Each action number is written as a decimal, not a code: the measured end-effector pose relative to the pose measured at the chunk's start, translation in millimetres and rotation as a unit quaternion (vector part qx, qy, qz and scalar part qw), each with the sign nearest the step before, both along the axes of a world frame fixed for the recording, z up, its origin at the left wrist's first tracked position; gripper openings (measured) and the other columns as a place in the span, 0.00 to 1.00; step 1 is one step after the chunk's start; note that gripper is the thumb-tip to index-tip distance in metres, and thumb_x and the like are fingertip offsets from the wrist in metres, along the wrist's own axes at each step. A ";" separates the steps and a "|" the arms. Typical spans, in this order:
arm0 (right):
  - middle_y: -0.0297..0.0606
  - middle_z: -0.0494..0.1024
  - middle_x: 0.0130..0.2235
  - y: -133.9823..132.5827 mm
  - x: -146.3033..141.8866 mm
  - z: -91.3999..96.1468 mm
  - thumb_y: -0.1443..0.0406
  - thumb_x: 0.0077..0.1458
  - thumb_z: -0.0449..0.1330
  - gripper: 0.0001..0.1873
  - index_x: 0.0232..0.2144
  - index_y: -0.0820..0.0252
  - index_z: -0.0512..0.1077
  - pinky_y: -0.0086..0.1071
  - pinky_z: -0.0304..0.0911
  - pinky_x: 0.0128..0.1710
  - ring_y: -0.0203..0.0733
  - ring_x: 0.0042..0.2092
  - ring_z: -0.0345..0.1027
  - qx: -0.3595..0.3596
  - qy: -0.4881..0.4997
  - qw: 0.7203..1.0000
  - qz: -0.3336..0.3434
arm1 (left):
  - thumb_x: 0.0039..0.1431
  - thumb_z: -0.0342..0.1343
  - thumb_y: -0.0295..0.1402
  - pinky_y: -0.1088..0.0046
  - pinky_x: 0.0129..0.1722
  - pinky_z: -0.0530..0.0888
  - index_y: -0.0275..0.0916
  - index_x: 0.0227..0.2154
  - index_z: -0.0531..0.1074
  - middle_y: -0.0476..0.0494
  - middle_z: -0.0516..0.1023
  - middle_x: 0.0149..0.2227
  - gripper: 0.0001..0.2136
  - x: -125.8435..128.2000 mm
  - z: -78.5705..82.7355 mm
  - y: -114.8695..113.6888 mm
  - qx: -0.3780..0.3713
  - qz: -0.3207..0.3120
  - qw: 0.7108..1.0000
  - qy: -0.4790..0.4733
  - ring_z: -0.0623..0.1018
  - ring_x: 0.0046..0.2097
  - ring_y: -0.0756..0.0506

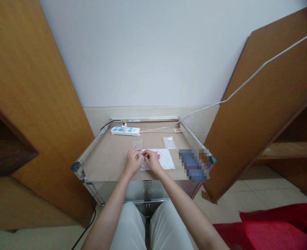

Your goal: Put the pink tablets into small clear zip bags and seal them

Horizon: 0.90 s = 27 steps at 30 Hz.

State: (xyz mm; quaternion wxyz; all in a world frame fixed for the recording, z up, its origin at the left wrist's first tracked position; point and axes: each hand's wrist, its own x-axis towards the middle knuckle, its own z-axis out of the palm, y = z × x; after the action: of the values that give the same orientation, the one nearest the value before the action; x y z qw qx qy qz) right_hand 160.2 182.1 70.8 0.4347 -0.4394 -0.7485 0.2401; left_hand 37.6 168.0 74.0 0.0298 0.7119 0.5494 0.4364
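Note:
My left hand (134, 160) and my right hand (152, 160) meet over the table, fingertips pinched close together. Whatever sits between them is too small to make out. Under my right hand lies a white sheet (167, 162), cloth or plastic, I cannot tell which. Small pinkish-red pieces (158, 155) are gathered on it, partly covered by my right hand. Just beyond my left fingers is a small clear plastic bag (137, 143). Farther right rests a whitish zip bag (169, 142), or a stack of them, with a reddish strip along its top.
A white power strip (125, 131) with a plug stands at the table's back left. Its white cable (195, 111) runs up to the right. A pixelated dark item (193, 166) lies at the right edge. Metal rails frame the table (104, 159); wooden panels flank it.

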 end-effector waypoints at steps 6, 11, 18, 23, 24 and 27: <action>0.41 0.74 0.35 2.4 0.2 -3.6 0.77 0.42 0.46 0.20 0.33 0.60 0.72 0.30 0.55 0.40 0.39 0.37 0.64 -0.019 -0.002 0.999 0.026 | 0.47 0.43 0.26 0.64 0.52 0.56 0.40 0.24 0.63 0.46 0.71 0.38 0.06 1.7 0.5 -4.5 0.000 -0.033 0.999 -0.034 0.67 0.46 0.49; 0.39 0.74 0.32 7.1 3.9 -8.0 0.70 0.46 0.51 0.14 0.36 0.60 0.71 0.29 0.57 0.35 0.37 0.32 0.63 -0.050 0.023 0.998 0.002 | 0.43 0.45 0.24 0.62 0.53 0.55 0.39 0.41 0.58 0.42 0.65 0.46 0.18 2.9 -4.2 -6.7 -0.030 -0.079 0.996 -0.031 0.61 0.52 0.46; 0.38 0.74 0.30 8.9 11.3 -1.2 0.63 0.44 0.56 0.12 0.33 0.60 0.72 0.28 0.58 0.32 0.37 0.29 0.64 -0.070 0.041 0.997 0.017 | 0.39 0.47 0.24 0.60 0.54 0.52 0.38 0.50 0.50 0.41 0.58 0.51 0.30 4.5 -6.2 0.1 -0.064 -0.097 0.993 0.032 0.55 0.55 0.43; 0.38 0.74 0.30 9.4 13.5 0.8 0.61 0.43 0.57 0.12 0.31 0.62 0.72 0.29 0.58 0.32 0.36 0.29 0.63 -0.076 0.035 0.996 0.009 | 0.40 0.47 0.25 0.60 0.54 0.51 0.39 0.42 0.59 0.43 0.65 0.44 0.21 10.6 -8.7 8.0 -0.051 -0.084 0.995 0.030 0.61 0.50 0.44; 0.38 0.74 0.29 10.3 14.7 0.8 0.61 0.43 0.57 0.12 0.30 0.62 0.72 0.28 0.58 0.31 0.36 0.29 0.63 -0.073 0.036 0.997 0.000 | 0.40 0.47 0.25 0.61 0.53 0.53 0.39 0.40 0.60 0.44 0.66 0.42 0.19 11.5 -10.3 9.5 -0.047 -0.078 0.996 0.020 0.63 0.49 0.44; 0.37 0.73 0.25 16.8 23.0 1.1 0.60 0.44 0.55 0.12 0.28 0.63 0.71 0.27 0.58 0.28 0.36 0.27 0.63 -0.064 0.055 0.995 -0.054 | 0.40 0.48 0.25 0.63 0.49 0.59 0.39 0.37 0.60 0.44 0.66 0.39 0.17 11.9 -16.6 13.3 -0.042 -0.053 0.998 -0.017 0.65 0.45 0.45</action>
State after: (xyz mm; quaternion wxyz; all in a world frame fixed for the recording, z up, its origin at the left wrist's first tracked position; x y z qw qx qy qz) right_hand 183.2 198.9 71.9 0.4582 -0.4923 -0.6817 0.2878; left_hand 49.5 181.3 57.5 0.0923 0.7307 0.5283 0.4225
